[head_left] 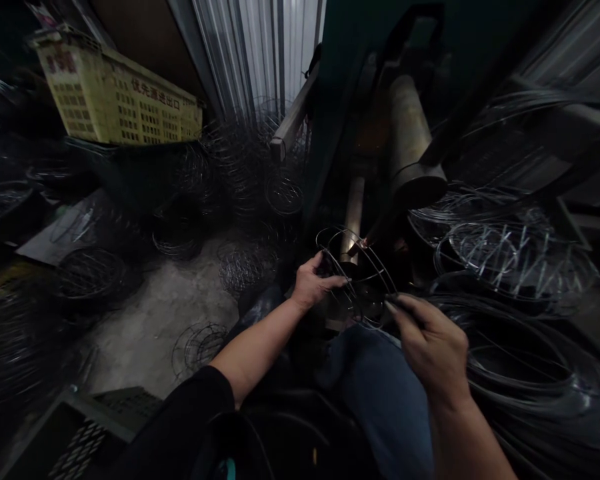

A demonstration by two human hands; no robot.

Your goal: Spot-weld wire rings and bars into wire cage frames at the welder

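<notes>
Between my hands is a round wire frame point(373, 252) made of thin metal rings, tilted against the machine's lower metal rod point(354, 212). My left hand point(314, 283) grips its left side, with the thumb stretched along the wire. On the right, my right hand point(430, 337) is closed on the frame's near right edge, its fingertips partly hidden. A thicker metal cylinder point(411, 137) juts out above the lower rod. Where the frame meets the rod's end there is a small reddish spot, too dark to make out.
A yellow plastic crate point(153, 110) stands at upper left. Stacked wire frames point(247, 267) lie on the concrete floor point(155, 320). To my right are more wire frames point(520, 257) and a large wire coil point(540, 373). A dark crate point(75, 427) sits at lower left.
</notes>
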